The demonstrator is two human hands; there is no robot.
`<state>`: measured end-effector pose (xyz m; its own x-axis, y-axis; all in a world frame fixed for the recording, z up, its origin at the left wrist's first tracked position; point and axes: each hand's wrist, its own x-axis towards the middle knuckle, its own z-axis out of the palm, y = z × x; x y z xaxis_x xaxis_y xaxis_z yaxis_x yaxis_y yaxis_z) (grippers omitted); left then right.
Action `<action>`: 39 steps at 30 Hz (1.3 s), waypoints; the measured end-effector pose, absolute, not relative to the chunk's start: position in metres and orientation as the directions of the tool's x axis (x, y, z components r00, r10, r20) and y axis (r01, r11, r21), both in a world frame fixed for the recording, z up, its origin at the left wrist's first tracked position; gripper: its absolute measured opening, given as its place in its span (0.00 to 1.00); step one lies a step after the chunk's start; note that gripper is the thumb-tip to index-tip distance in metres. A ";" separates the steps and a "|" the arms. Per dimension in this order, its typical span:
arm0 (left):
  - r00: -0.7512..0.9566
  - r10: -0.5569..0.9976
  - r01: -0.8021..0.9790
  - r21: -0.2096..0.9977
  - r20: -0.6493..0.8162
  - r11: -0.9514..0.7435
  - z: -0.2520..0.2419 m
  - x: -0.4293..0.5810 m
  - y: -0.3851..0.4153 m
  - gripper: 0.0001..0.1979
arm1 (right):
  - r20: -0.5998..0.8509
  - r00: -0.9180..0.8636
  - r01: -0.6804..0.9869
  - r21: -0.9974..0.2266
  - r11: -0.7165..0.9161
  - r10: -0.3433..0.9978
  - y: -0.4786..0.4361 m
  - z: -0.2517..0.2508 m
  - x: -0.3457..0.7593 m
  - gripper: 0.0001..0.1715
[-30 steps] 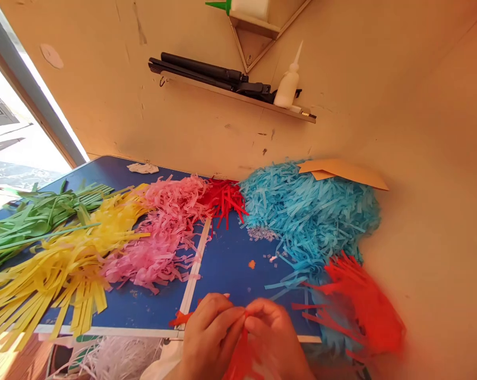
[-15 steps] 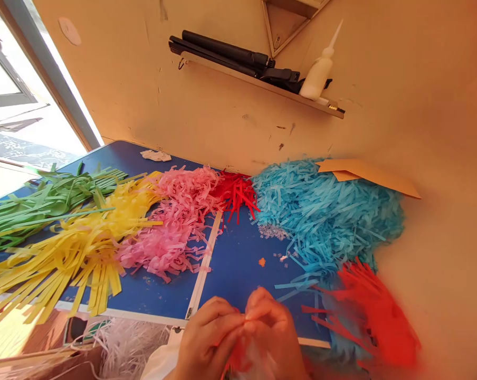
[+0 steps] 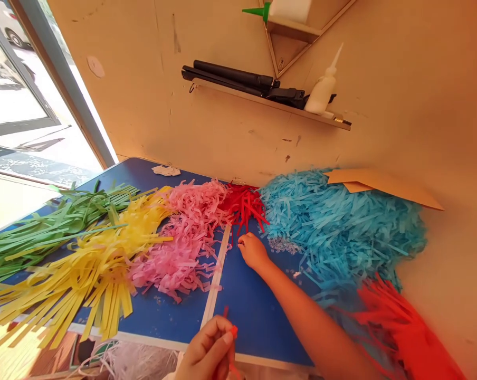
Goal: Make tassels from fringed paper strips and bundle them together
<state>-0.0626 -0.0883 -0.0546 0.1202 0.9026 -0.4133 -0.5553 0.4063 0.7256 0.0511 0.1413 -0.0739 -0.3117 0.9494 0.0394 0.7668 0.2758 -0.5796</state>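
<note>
My left hand [image 3: 210,345] is at the table's front edge, closed in a pinch on a red paper strip [image 3: 234,332]; bits of red show above and below the fingers. My right hand [image 3: 253,250] reaches across the blue table [image 3: 250,301], fingers curled together just in front of a small pile of red paper strips [image 3: 244,203]. Whether those fingers hold anything is hidden. Left of it lies a heap of pink paper strips [image 3: 183,237]. To the right are a big heap of light blue strips [image 3: 349,221] and clear tiny bits [image 3: 283,244].
Yellow strips [image 3: 99,253] and green strips [image 3: 64,227] cover the table's left side. More red strips [image 3: 408,327] hang at the right. Orange paper [image 3: 384,187] lies on the blue heap. A wall shelf [image 3: 270,100] bears a white squeeze bottle [image 3: 321,95].
My hands were together at the front edge and have parted. The right one has reached forward over the table; the left stays near the edge with the red strip. The view has tilted up slightly.
</note>
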 end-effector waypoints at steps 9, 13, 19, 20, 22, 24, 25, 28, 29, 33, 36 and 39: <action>0.079 0.934 -0.332 0.874 -0.349 0.354 -0.062 -0.051 -0.095 0.18 | -0.085 -0.179 0.259 -0.965 -0.036 0.980 -0.041 -0.061 0.122 0.10; 0.024 0.987 -0.073 0.985 -0.157 0.158 -0.060 -0.029 -0.095 0.11 | -0.076 0.005 -0.067 -0.995 -0.076 0.997 -0.102 -0.075 0.122 0.11; 0.074 0.988 0.150 0.978 0.136 -0.146 -0.049 -0.010 -0.099 0.08 | -0.128 0.134 -0.341 -0.937 -0.076 0.983 -0.119 -0.079 0.123 0.13; 0.076 0.984 0.168 0.971 0.161 -0.171 -0.049 -0.008 -0.100 0.08 | -0.131 0.143 -0.362 -0.929 -0.071 0.981 -0.120 -0.079 0.124 0.14; 0.086 0.979 0.195 0.960 0.187 -0.200 -0.048 -0.005 -0.102 0.08 | -0.146 0.154 -0.388 -0.918 -0.077 0.977 -0.122 -0.079 0.125 0.14; 0.094 0.977 0.227 0.951 0.192 -0.209 -0.049 -0.002 -0.103 0.08 | -0.152 0.157 -0.387 -0.919 -0.081 0.976 -0.124 -0.079 0.126 0.15; 0.097 0.975 0.250 0.943 0.201 -0.220 -0.049 -0.002 -0.103 0.08 | -0.139 0.160 -0.362 -0.929 -0.073 0.977 -0.125 -0.079 0.128 0.15; 0.115 0.952 0.349 0.885 0.285 -0.307 -0.050 -0.003 -0.102 0.08 | -0.035 0.130 -0.149 -0.989 -0.015 0.991 -0.123 -0.076 0.137 0.13; 0.127 0.940 0.380 0.860 0.317 -0.341 -0.051 -0.003 -0.102 0.08 | 0.012 0.102 -0.053 -0.998 0.018 0.995 -0.122 -0.074 0.141 0.13; 0.157 0.934 0.418 0.835 0.322 -0.358 -0.055 -0.003 -0.102 0.06 | 0.132 0.032 0.133 -0.983 0.126 0.991 -0.117 -0.066 0.153 0.12; 0.087 0.970 0.369 0.897 0.228 -0.244 -0.060 -0.003 -0.103 0.02 | 0.076 -0.001 0.078 -0.994 0.076 0.997 -0.116 -0.064 0.156 0.13; 0.117 0.970 0.330 0.912 0.215 -0.242 -0.062 -0.006 -0.103 0.05 | 0.021 -0.104 0.050 -0.998 0.026 0.994 -0.118 -0.067 0.157 0.12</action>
